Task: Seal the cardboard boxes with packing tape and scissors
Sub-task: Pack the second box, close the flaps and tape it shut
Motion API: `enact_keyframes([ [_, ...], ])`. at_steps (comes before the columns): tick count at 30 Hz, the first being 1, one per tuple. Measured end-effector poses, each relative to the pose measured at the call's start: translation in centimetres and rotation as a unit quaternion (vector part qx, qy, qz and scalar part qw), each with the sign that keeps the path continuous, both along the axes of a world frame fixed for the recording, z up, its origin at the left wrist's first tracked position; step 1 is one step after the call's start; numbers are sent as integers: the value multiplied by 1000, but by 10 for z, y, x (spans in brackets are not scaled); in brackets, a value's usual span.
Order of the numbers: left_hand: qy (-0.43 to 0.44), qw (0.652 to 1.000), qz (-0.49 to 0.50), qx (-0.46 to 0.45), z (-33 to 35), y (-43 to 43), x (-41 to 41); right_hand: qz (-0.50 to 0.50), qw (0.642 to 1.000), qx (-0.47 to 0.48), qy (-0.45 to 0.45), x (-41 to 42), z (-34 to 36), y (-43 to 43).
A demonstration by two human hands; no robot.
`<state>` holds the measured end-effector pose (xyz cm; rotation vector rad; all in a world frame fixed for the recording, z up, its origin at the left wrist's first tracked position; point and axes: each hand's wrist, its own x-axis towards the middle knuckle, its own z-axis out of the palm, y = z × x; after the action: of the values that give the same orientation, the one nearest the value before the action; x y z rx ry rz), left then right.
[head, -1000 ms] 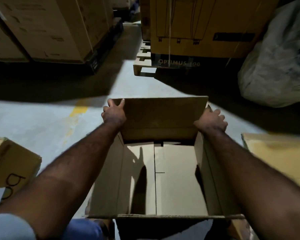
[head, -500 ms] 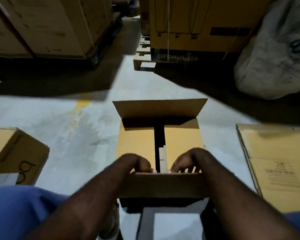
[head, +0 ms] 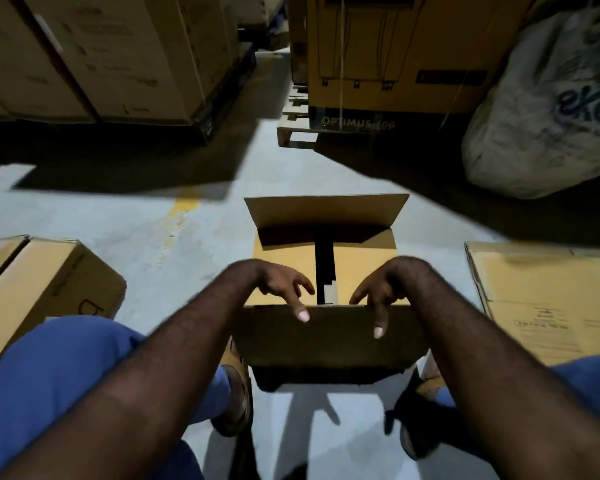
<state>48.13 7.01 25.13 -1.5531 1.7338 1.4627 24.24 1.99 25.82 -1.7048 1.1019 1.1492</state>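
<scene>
- The fingers (head: 297, 304) of our left hand (head: 279, 284) are spread and loosely bent. They are released rather than clenched, and one long finger lies over the top edge of the near flap (head: 326, 344).
- Our right hand (head: 378, 287) mirrors it. Its fingers (head: 377, 320) are also spread and relaxed, with one reaching down the face of the same flap and touching it without curling round it.
- The cardboard box (head: 284, 261) stands on the floor (head: 136, 230) straight ahead of us, between our knees.
- Its two inner flaps (head: 361, 261) are folded down flat, with a dark gap running between them.
- The far flap (head: 326, 211) stands raised and casts a shadow on the folded ones. The near flap is raised on our side.
- Our blue trousers (head: 66, 382) fill the lower left, and a tan shoe (head: 238, 393) sits just beside the box's near left corner.
- A closed carton (head: 49, 285) lies on the floor to our left, well apart from the box.
- A flattened cardboard sheet (head: 548, 299) with small print lies to our right.
- Farther off, a large carton (head: 395, 64) marked "OPTIMUS" rests on a pallet (head: 291, 133).
- A white sack (head: 541, 126) slumps beside it on the right.
- Stacked cartons (head: 101, 57) stand at upper left.
</scene>
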Motion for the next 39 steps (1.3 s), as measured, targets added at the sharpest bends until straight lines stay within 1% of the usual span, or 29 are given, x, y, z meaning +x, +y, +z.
enact_keyframes([
  [1, -20, 1000, -12, 18, -1, -1, -1, 8, 1000, -29, 0, 2, 0, 0],
  [2, -41, 999, -19, 7, -5, -3, -2, 9, 997, -72, -9, 4, -3, 0],
  [3, -64, 997, -23, -31, -10, -5, -3, -5, 991, -130, -27, 5, -7, 0],
  [4, -91, 991, -22, -95, -14, -7, -4, -36, 977, -203, -47, 7, -10, 0],
  [5, -125, 976, -19, -176, -18, -10, -4, -63, 953, -288, -70, 8, -12, 0],
  [6, -163, 952, -16, -260, -20, -12, -5, -73, 920, -374, -92, 10, -12, -1],
  [7, -196, 923, -15, -331, -22, -15, -5, -84, 886, -442, -114, 12, -14, -4],
  [8, -213, 898, -8, -384, -23, -20, -5, -112, 860, -479, -138, 15, -16, -9],
  [9, -213, 882, 8, -421, -24, -26, -5, -138, 848, -487, -158, 19, -17, -14],
  [10, -205, 871, 29, -445, -24, -32, -6, -151, 844, -485, -172, 24, -20, -20],
  [12, -196, 849, 60, -487, -28, -49, -8, -135, 841, -493, -179, 34, -27, -32],
  [15, -196, 825, 70, -526, -39, -76, -8, -136, 817, -522, -206, 49, -37, -64],
  [17, -201, 817, 86, -533, -48, -93, -7, -135, 811, -532, -202, 58, -43, -93],
  [20, -216, 807, 117, -536, -66, -107, -9, -135, 832, -515, -154, 66, -58, -121],
  [21, -216, 809, 126, -532, -72, -107, -10, -142, 837, -510, -142, 67, -66, -121],
  [23, -215, 818, 143, -514, -87, -102, -14, -169, 835, -506, -138, 67, -88, -108],
  [24, -215, 827, 144, -498, -96, -97, -16, -182, 832, -505, -143, 67, -101, -99],
  [26, -208, 858, 128, -452, -119, -83, -19, -198, 836, -491, -148, 66, -130, -77],
  [29, -189, 916, 86, -343, -159, -52, -16, -194, 864, -445, -138, 59, -173, -44],
  [31, -180, 941, 61, -282, -179, -33, -8, -169, 882, -422, -120, 49, -196, -25],
  [32, -171, 944, 59, -276, -185, -25, -4, -157, 887, -418, -117, 44, -204, -19],
  [34, -156, 940, 84, -290, -190, -15, 4, -163, 884, -419, -128, 35, -211, -15],
  [36, -170, 934, 142, -279, -192, -12, 13, -197, 876, -419, -134, 26, -210, -17],
  [39, -199, 923, 229, -235, -196, -11, 23, -244, 870, -417, -94, 8, -213, -20],
])
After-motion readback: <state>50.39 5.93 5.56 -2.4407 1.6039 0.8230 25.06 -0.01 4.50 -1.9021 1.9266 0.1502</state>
